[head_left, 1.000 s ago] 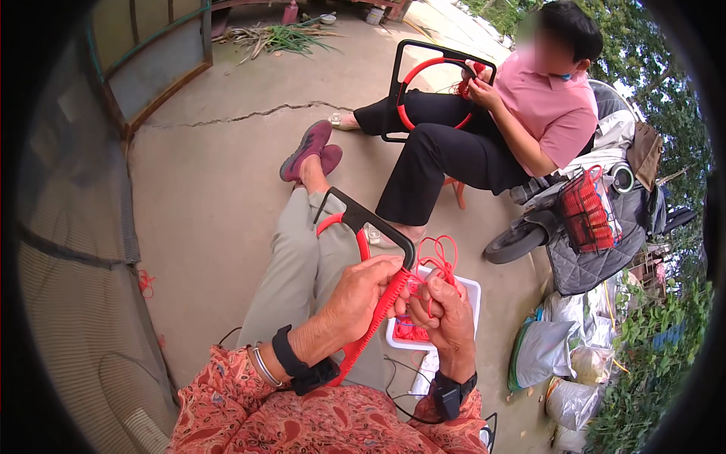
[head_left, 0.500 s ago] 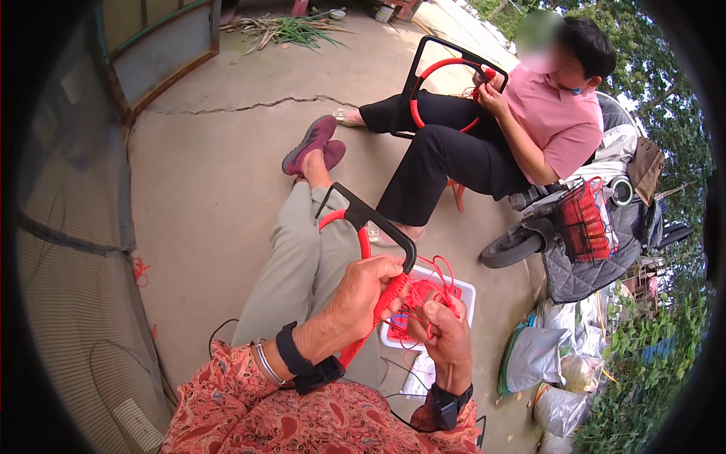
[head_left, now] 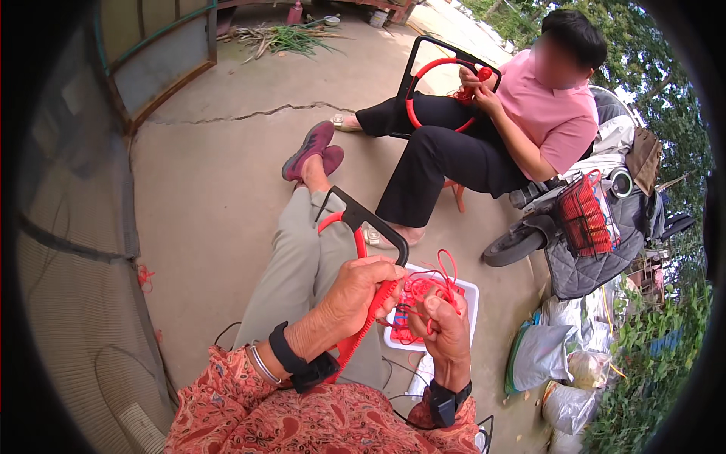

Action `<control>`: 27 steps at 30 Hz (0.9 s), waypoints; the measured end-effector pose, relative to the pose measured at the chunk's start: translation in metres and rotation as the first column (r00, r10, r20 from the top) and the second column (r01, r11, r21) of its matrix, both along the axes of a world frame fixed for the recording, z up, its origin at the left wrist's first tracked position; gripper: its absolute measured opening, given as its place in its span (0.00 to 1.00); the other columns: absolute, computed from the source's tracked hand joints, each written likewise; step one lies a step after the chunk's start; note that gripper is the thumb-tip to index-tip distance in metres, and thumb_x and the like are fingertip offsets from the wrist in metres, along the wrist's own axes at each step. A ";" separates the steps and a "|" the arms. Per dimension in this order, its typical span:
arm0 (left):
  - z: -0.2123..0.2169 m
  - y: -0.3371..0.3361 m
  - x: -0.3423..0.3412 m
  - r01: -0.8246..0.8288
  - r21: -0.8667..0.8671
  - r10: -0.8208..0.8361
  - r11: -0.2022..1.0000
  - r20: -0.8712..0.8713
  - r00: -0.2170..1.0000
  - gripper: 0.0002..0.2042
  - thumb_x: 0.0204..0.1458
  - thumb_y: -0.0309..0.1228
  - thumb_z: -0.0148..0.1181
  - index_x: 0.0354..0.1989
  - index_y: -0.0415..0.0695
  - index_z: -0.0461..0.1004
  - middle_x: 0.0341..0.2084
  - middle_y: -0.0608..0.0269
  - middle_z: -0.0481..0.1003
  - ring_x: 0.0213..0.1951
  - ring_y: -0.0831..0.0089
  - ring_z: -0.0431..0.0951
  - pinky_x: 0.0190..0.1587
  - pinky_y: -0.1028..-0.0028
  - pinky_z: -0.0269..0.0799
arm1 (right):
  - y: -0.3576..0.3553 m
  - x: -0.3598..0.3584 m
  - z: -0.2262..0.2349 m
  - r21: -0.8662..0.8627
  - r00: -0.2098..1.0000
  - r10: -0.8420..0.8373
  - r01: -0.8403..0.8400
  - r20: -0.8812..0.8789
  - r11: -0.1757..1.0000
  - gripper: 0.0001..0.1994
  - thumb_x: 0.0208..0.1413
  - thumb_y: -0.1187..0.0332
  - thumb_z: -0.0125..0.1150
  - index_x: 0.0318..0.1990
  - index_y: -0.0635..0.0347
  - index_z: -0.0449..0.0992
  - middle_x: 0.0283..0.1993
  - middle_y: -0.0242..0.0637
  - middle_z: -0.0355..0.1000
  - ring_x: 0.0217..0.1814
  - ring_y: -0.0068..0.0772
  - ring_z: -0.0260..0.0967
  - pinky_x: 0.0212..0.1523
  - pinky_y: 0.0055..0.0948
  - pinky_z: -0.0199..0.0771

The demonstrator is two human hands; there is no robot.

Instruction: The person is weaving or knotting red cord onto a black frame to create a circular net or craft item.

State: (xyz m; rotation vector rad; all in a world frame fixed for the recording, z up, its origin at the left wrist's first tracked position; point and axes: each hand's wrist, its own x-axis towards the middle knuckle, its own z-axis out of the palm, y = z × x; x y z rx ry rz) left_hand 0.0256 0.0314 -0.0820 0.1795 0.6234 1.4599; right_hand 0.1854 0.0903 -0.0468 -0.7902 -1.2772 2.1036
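Note:
A black frame (head_left: 378,227) with rounded corners rests across my lap, one side of it wrapped in tight red cord (head_left: 370,321). A red curved piece (head_left: 330,219) sits inside the frame. My left hand (head_left: 359,295) is closed around the wrapped side, just below a black corner. Close to its right, my right hand (head_left: 444,321) is closed on a bundle of loose red cord (head_left: 448,266), with a loop standing up above the fingers. Behind that hand, a white tray (head_left: 473,303) of tangled red cord stands on the ground.
Facing me on the right, a seated person in a pink shirt (head_left: 556,113) works on a similar black frame (head_left: 414,68) with a red ring. Beyond are a vehicle with a quilted grey cover (head_left: 578,265) and silvery sacks (head_left: 548,348). A mesh-covered wall (head_left: 76,303) stands left.
My right hand stays close to the frame while the red loop above it has changed shape and stands more upright. The other person's hands and head have shifted slightly.

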 end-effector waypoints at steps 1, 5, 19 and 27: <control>-0.002 0.000 0.000 0.012 0.018 -0.012 1.000 0.003 1.000 0.07 0.53 0.30 0.55 0.33 0.38 0.69 0.20 0.64 0.69 0.19 0.75 0.68 0.19 0.77 0.61 | -0.001 -0.002 0.001 -0.014 1.000 0.011 -0.011 -0.012 1.000 0.12 0.55 0.69 0.54 0.23 0.56 0.61 0.15 0.23 0.50 0.12 0.15 0.44 0.15 0.21 0.42; -0.009 0.000 -0.003 0.004 0.077 -0.006 0.997 0.028 1.000 0.07 0.54 0.30 0.55 0.34 0.38 0.69 0.21 0.64 0.70 0.20 0.75 0.69 0.21 0.77 0.63 | -0.005 -0.002 0.002 0.024 0.999 0.025 -0.025 0.035 0.999 0.11 0.55 0.68 0.55 0.24 0.57 0.63 0.15 0.23 0.50 0.13 0.16 0.44 0.15 0.20 0.43; 0.029 0.004 -0.047 -0.304 0.422 0.519 0.854 -0.672 0.528 0.18 0.54 0.29 0.57 0.51 0.34 0.68 0.41 0.62 0.72 0.41 0.75 0.73 0.42 0.76 0.74 | 0.061 -0.063 0.062 0.751 0.746 -0.146 -0.598 0.649 0.280 0.35 0.48 0.76 0.56 0.66 0.58 0.51 0.27 0.43 0.71 0.28 0.43 0.72 0.32 0.38 0.69; 0.034 0.024 -0.052 -0.175 0.388 0.424 0.905 -0.792 0.440 0.13 0.52 0.28 0.61 0.44 0.34 0.74 0.24 0.71 0.71 0.28 0.85 0.69 0.30 0.83 0.67 | 0.070 -0.093 0.046 0.840 0.875 -0.005 -0.464 0.485 0.283 0.41 0.45 0.79 0.57 0.69 0.55 0.47 0.27 0.44 0.69 0.28 0.34 0.69 0.35 0.29 0.69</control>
